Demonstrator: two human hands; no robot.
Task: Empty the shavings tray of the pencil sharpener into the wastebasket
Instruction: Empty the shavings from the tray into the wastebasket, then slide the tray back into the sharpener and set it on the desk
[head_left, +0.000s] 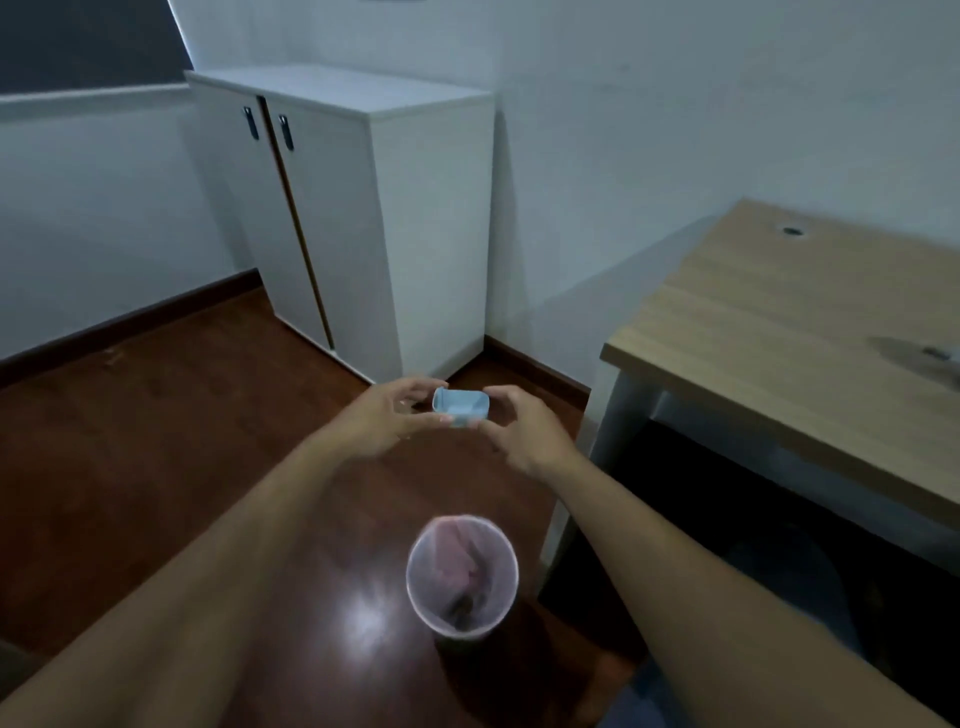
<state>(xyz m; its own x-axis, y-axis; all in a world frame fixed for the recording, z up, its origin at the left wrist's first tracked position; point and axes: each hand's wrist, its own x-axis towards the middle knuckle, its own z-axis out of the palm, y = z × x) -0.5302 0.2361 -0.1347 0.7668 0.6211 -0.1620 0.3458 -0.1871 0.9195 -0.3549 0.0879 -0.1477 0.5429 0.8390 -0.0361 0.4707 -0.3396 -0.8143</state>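
A small pale blue shavings tray (461, 406) is held in the air between both hands, its open side tipped toward me. My left hand (387, 418) pinches its left end and my right hand (519, 431) pinches its right end. Below and nearer to me stands a round pink mesh wastebasket (415, 571) on the floor, with dark bits and a pink lining visible inside. The tray hangs beyond the basket's far rim, not straight over its opening. A blurred object (940, 356) lies at the desk's right edge; I cannot tell what it is.
A wooden desk (779, 332) with a white leg stands to the right of the basket. A white two-door cabinet (363, 218) sits in the corner ahead. The floor (156, 441) is dark reddish wood with a bright glare spot beside the basket.
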